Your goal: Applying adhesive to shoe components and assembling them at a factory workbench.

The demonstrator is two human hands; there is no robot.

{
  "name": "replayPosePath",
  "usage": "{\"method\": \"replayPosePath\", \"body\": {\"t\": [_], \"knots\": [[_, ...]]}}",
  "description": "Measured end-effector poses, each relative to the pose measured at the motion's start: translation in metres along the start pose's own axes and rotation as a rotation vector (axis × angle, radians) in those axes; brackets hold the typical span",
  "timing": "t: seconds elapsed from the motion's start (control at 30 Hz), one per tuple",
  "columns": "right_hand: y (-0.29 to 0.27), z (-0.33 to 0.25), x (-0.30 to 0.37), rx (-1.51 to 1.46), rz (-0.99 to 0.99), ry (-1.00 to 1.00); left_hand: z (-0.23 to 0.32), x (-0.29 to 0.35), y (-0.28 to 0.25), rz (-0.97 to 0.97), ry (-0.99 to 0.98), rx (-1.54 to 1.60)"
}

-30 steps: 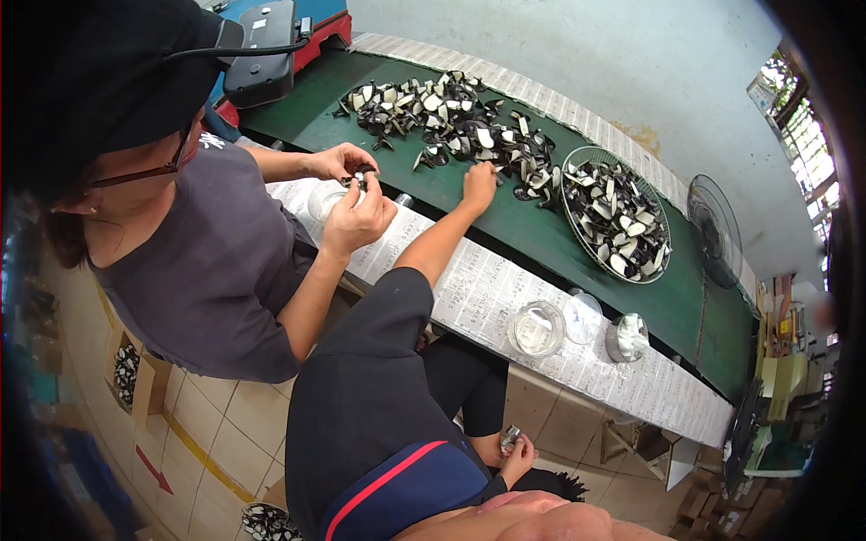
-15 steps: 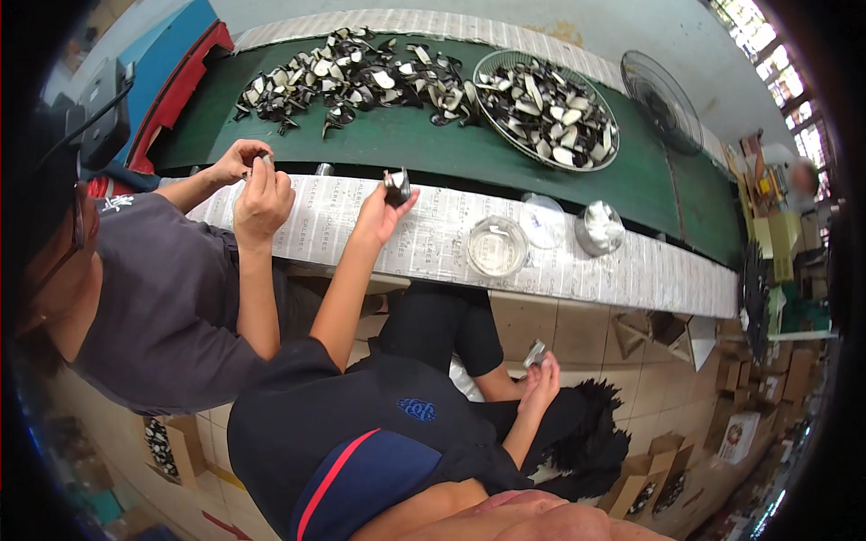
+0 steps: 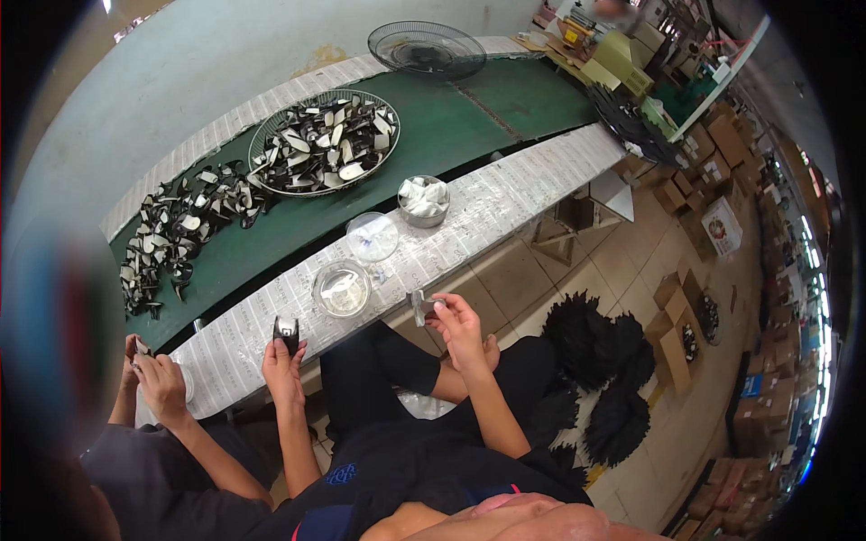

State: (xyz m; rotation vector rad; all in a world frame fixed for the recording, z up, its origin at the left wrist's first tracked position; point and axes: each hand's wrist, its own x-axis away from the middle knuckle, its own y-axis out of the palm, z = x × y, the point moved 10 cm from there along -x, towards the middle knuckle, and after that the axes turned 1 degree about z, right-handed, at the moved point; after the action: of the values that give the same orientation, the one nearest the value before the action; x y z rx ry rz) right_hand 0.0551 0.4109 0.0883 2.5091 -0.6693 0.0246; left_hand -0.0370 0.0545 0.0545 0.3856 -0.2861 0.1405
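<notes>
Over the near edge of the paper-covered bench, my left hand (image 3: 285,371) grips a glossy black shoe heel (image 3: 286,337) with a pale face, held upright. My right hand (image 3: 458,326) is raised in front of the bench, pinching a crumpled grey piece (image 3: 417,308) that looks like a rag; its exact kind is unclear. The two hands are apart. Between them on the bench stands a clear round bowl (image 3: 343,315). Beyond it are a flat clear lid (image 3: 379,236) and a round tub (image 3: 424,219) holding white wads.
A wire basket (image 3: 397,135) heaped with black and pale heels sits on the green belt (image 3: 451,117), beside a loose pile of heels (image 3: 167,239). A co-worker's hands (image 3: 158,379) work at left. A fan grille (image 3: 426,45) stands behind; black bundles (image 3: 586,352) and cartons (image 3: 672,329) lie right.
My view has swung to the right. My hands are closer together, and the right hand with the grey piece has come up towards the bench edge. The left hand still holds the heel.
</notes>
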Motion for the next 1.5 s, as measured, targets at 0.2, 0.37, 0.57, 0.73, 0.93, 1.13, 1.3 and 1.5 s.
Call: {"method": "replayPosePath", "body": {"t": [0.2, 0.37, 0.57, 0.73, 0.93, 1.13, 1.3, 1.5], "knots": [[0.004, -0.017, 0.033, 0.031, 0.083, -0.018, 0.031, 0.011, 0.057, -0.189, 0.062, -0.211], [0.057, -0.1, 0.069, 0.385, -0.05, -0.423, 0.027, 0.036, 0.123, -0.553, -0.034, -0.131], [0.122, -0.119, 0.099, 1.102, -0.097, -0.752, -0.005, 0.057, 0.14, -0.558, -0.165, 0.048], [0.138, -0.093, 0.104, 1.194, -0.165, -0.74, -0.024, 0.07, 0.133, -0.588, -0.276, 0.065], [0.14, -0.087, 0.105, 1.179, -0.159, -0.758, -0.019, 0.071, 0.126, -0.621, -0.288, 0.08], [0.147, -0.079, 0.108, 1.252, -0.193, -0.786, -0.017, 0.072, 0.129, -0.64, -0.29, 0.075], [0.144, -0.075, 0.107, 1.268, -0.174, -0.749, -0.019, 0.073, 0.131, -0.635, -0.295, 0.082], [0.136, -0.069, 0.107, 1.287, -0.171, -0.641, -0.028, 0.073, 0.133, -0.677, -0.308, 0.057]]}}
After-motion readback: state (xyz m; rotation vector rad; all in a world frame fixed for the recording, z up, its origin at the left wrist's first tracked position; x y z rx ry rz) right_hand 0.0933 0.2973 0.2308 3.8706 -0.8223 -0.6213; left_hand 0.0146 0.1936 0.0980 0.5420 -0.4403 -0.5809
